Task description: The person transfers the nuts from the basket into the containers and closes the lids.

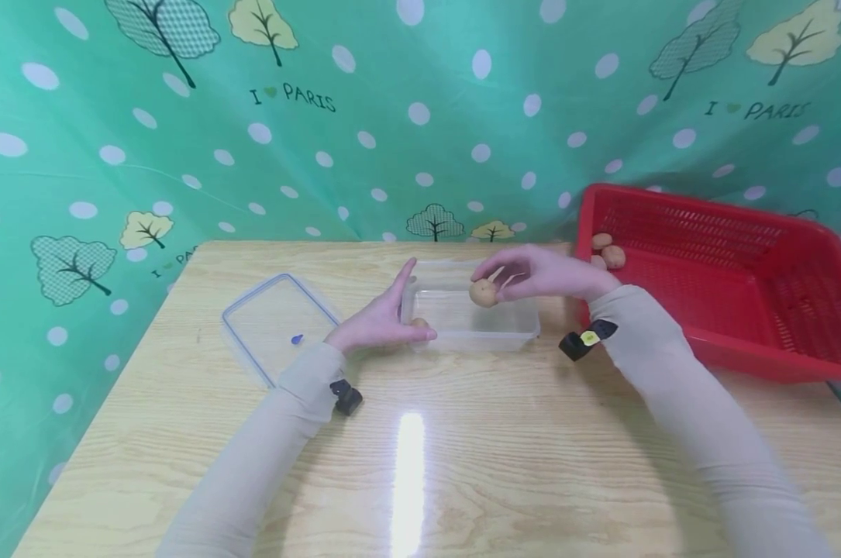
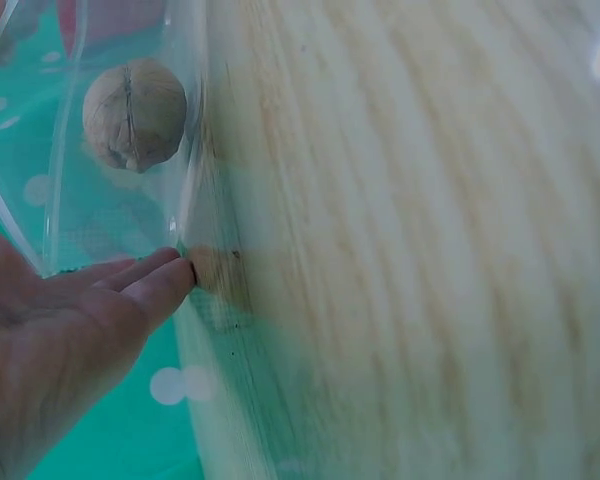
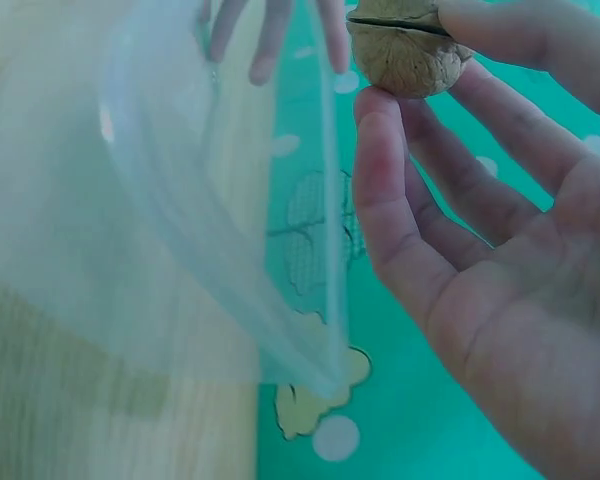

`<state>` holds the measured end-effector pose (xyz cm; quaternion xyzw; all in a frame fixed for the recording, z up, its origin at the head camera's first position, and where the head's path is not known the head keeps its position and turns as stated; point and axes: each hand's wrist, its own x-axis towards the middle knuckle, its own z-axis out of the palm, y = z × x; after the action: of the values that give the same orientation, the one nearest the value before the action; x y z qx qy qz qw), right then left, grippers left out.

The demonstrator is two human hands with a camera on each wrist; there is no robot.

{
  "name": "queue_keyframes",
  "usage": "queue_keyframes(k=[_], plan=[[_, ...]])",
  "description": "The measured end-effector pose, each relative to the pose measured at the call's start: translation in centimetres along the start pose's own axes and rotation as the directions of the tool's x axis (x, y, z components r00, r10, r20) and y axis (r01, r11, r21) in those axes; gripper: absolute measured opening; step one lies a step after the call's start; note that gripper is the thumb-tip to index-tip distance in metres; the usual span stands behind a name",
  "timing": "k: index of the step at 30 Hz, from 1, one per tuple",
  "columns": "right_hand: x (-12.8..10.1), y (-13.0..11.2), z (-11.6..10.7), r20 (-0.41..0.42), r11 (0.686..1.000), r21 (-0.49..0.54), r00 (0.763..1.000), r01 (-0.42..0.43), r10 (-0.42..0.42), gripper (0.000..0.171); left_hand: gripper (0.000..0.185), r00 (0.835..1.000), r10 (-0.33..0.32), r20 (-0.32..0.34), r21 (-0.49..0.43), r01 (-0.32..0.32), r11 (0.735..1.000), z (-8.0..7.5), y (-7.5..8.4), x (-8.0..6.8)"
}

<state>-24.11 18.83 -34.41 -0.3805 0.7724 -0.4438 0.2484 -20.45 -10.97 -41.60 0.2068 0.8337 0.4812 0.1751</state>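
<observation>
Walnut, pinched in the right hand over the clear box, could bounce out; flat left hand steadies its wall.

Desk layout: lid left, container centre, basket right.

Container sits mid-desk; lid flat just left of it. Basket right, tilted, with walnuts in its near-left corner. Left hand against container's left wall, right hand pinching a walnut above it.
</observation>
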Motion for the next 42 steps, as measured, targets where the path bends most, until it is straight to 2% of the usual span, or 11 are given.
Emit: queue_keyframes(k=[3, 10, 21, 25, 33, 36, 42], plan=[[0.4, 0.4, 0.5, 0.015, 1.000, -0.004, 1.000, 0.021, -0.021, 0.040, 0.124, 1.000, 0.002, 0.004, 0.006, -0.002, 1.000, 0.0, 0.4, -0.1], [1.5, 0.8, 2.0, 0.067, 1.000, 0.030, 0.998, 0.000, -0.002, 0.038, 0.121, 1.000, -0.016, 0.025, -0.025, 0.016, 1.000, -0.4, 3.5, -1.5], [2.5, 0.6, 3.7, 0.102, 0.998, 0.035, 0.993, -0.060, 0.056, 0.040, 0.119, 0.999, -0.024, 0.031, -0.009, 0.025, 1.000, -0.5, 4.1, -1.8], [3.0, 0.9, 4.2, 0.113, 0.998, 0.021, 0.992, -0.054, 0.051, 0.039, 0.119, 0.999, -0.020, 0.032, -0.011, 0.020, 1.000, -0.5, 3.8, -1.6], [3.6, 1.4, 4.9, 0.118, 0.998, 0.021, 0.991, -0.065, 0.062, 0.038, 0.124, 1.000, 0.003, 0.009, 0.007, -0.003, 1.000, -0.1, 0.3, -0.1], [3.9, 1.6, 5.2, 0.122, 0.996, 0.042, 0.989, -0.084, 0.078, 0.038, 0.125, 1.000, 0.009, 0.006, 0.007, -0.009, 1.000, 0.0, -0.1, 0.0], [4.4, 2.2, 5.7, 0.124, 0.996, 0.022, 0.989, -0.086, 0.083, 0.036, 0.125, 1.000, 0.014, 0.002, 0.009, -0.014, 1.000, 0.0, -0.2, 0.0]])
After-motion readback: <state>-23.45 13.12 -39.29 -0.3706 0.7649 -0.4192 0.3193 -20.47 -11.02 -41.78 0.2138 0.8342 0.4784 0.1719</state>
